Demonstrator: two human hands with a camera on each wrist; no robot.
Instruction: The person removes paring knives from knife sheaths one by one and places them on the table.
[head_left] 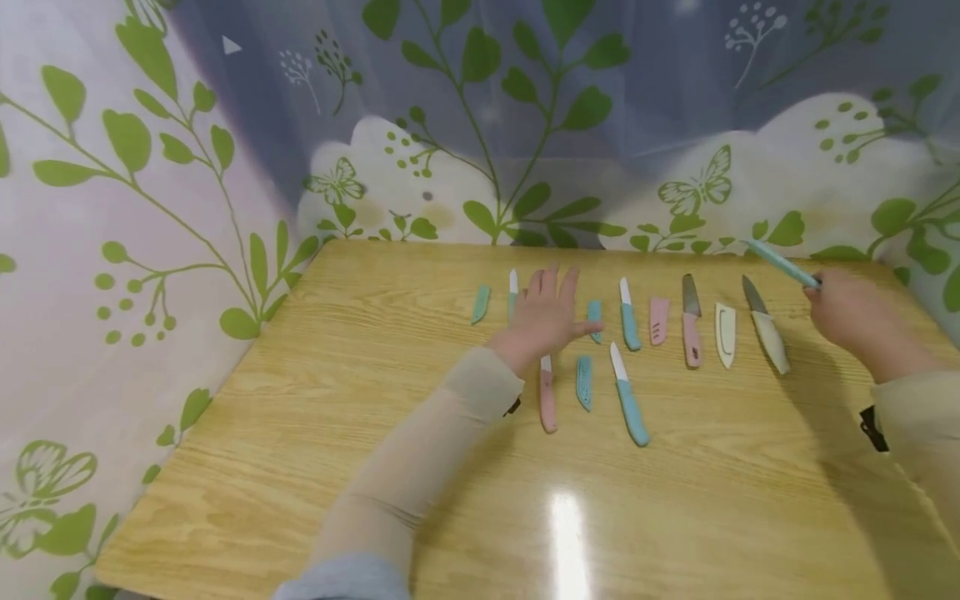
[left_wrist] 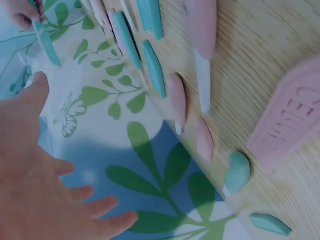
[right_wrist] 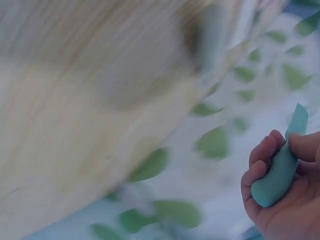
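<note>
My right hand (head_left: 862,321) grips a teal knife (right_wrist: 277,177) by its handle, raised over the table's far right; its blade end is teal too. My left hand (head_left: 543,321) hovers with spread fingers over the knives and touches none that I can see. Partly behind it are a green knife (head_left: 513,283) and a pink knife (head_left: 548,404). A green sheath (head_left: 481,304) lies to its left. On its right are a small blue sheath (head_left: 595,312), a blue knife (head_left: 630,325) and, nearer, another blue knife (head_left: 632,408) beside a blue sheath (head_left: 584,383).
Farther right lie a pink sheath (head_left: 659,321), a pink knife with a dark blade (head_left: 692,333), a white sheath (head_left: 725,333) and a white knife (head_left: 768,337). A large pink sheath (left_wrist: 290,115) shows in the left wrist view. Patterned cloth (head_left: 420,183) hangs behind the wooden table (head_left: 337,333).
</note>
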